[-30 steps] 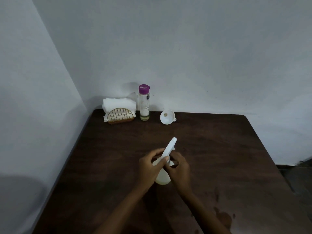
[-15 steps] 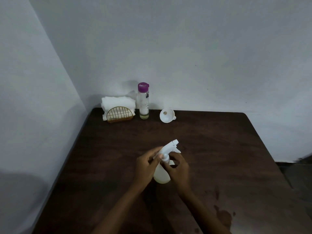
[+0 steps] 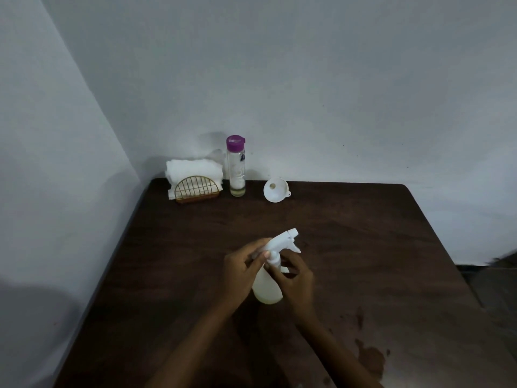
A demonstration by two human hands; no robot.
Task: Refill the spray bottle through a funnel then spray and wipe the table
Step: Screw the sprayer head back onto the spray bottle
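Observation:
A white spray bottle (image 3: 267, 289) stands on the dark wooden table (image 3: 363, 247) near its middle. My left hand (image 3: 242, 268) grips the trigger head (image 3: 282, 242) at the top, with the nozzle pointing up and to the right. My right hand (image 3: 295, 278) holds the bottle's neck and collar just below the head. Far back on the table, a white funnel (image 3: 276, 190) lies on its side. To its left stands a clear refill bottle with a purple cap (image 3: 236, 166), with a little liquid at the bottom.
A gold wire holder with white napkins (image 3: 194, 179) sits in the back left corner against the wall. Walls close off the table's left and far sides. Wet stains (image 3: 369, 357) mark the table's near right part.
The trigger head has turned clockwise in my hands, so its nozzle now points further right. Both hands stay on the bottle at the same spot.

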